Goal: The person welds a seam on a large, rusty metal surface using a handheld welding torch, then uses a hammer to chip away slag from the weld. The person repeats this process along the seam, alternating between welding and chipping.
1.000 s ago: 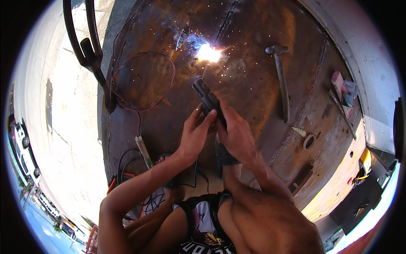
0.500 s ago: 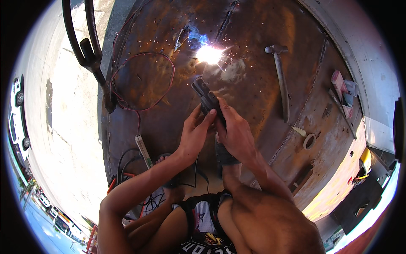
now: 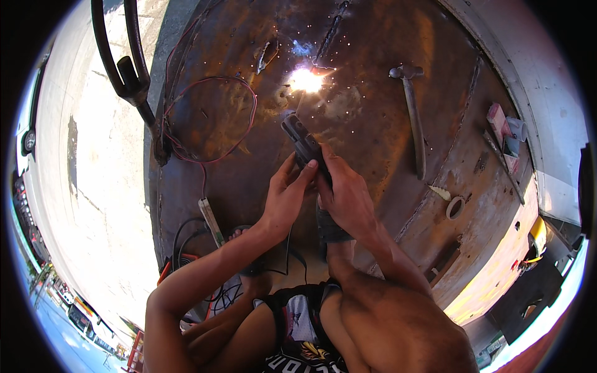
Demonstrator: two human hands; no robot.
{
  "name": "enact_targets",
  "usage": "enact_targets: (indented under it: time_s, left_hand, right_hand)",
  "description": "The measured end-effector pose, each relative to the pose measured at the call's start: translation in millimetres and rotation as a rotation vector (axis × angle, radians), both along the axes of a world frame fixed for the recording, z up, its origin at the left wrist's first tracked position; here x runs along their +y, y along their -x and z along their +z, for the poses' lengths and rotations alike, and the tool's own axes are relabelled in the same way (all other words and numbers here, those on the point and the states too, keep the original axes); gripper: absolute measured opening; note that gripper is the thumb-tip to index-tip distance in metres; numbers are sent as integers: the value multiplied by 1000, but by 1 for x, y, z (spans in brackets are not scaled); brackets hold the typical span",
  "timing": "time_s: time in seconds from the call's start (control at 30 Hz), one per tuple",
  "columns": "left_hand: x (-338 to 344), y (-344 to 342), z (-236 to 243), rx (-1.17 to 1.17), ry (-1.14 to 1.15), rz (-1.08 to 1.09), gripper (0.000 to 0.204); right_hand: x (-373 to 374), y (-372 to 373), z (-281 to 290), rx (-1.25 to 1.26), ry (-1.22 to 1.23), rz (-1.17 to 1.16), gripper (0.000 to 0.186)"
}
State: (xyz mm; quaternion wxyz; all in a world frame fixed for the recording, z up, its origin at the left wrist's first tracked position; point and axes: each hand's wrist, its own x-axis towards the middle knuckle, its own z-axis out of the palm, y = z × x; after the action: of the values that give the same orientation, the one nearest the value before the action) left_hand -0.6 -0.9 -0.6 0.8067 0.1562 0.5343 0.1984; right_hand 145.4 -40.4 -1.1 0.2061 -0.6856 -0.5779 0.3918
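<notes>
Looks like you've got two hands total, one left hand (image 3: 286,191) and one right hand (image 3: 348,191), plus one electrode holder (image 3: 301,138) and one super bright arc (image 3: 306,79). Other than that I'm counting you one hammer (image 3: 413,119), one tan ring (image 3: 449,209), one forked metal bar (image 3: 135,92) and one wire loop (image 3: 256,104).

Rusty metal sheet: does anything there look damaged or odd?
Yes: a jagged, bright-edged mark left of the glare interrupts the rusty sheet, possibly a tear. Also odd: left hand and right hand hold the black holder gloveless, despite sparks.
</notes>
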Motion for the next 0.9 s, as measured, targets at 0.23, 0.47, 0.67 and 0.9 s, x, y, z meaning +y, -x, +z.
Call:
enact_targets:
  time_s: [0.23, 0.47, 0.67, 0.9]
  left_hand:
    - [0, -1, 1, 1, 4, -7, 38]
    - [-1, 0, -4, -1, 15, 22, 37]
    - [-1, -1, -4, 0, 0, 8, 37]
    - [-1, -1, -3, -8, 14, 29, 37]
  right_hand:
    - [-1, -1, 0, 2, -3, -4, 53]
    - [1, 0, 2, -13, 41, 7, 52]
    - [-3, -1, -4, 0, -23, 5, 52]
    - [0, -1, -1, 10, 30, 4, 54]
